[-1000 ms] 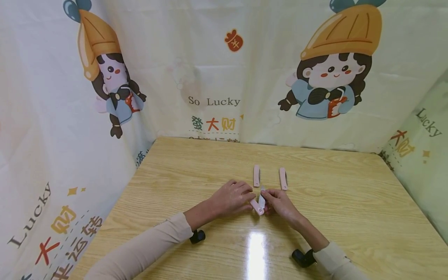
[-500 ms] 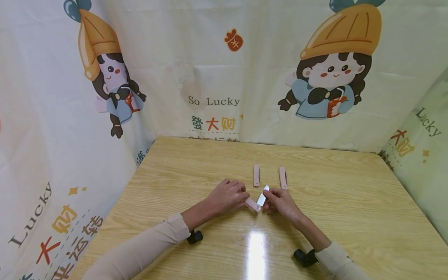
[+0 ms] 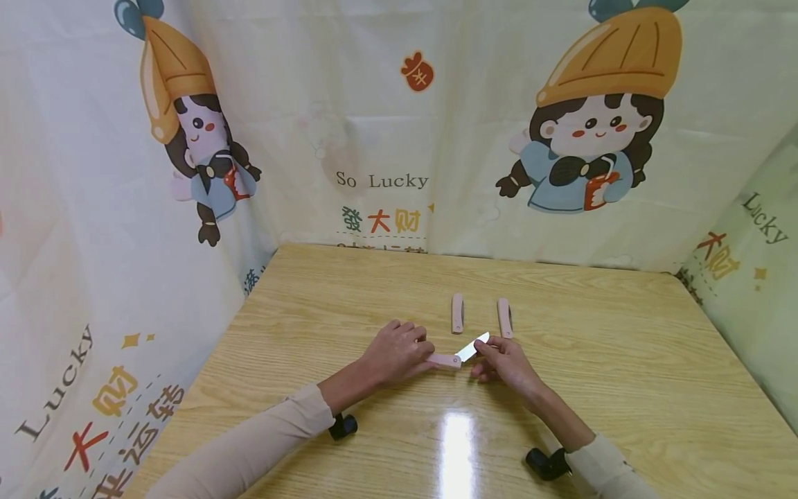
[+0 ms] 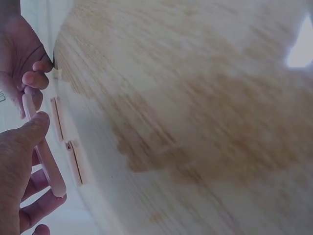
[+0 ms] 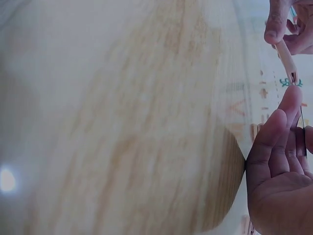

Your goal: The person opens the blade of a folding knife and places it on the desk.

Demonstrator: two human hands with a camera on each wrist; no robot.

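Observation:
Between the hands is a folding knife with a pink handle (image 3: 444,360) and a shiny blade (image 3: 472,348), the blade swung well out from the handle. My left hand (image 3: 397,352) grips the handle; in the left wrist view the thumb presses along the pink handle (image 4: 47,164). With thumb and fingers, my right hand (image 3: 508,365) pinches the blade near its tip. In the right wrist view the blade (image 5: 302,129) is seen edge-on behind the fingers, mostly hidden. Two more pink folding knives, one on the left (image 3: 458,313) and one on the right (image 3: 504,318), lie folded beyond the hands.
The wood-grain table (image 3: 349,291) carries a bright light reflection near its front. A printed curtain (image 3: 374,125) hangs behind it and at both sides. Black wrist-worn devices sit under the left forearm (image 3: 343,426) and right forearm (image 3: 547,463).
The blade has swung wider from the handle, from a narrow V to a broad angle. My left hand has moved slightly left, and the right hand has shifted slightly right with the blade.

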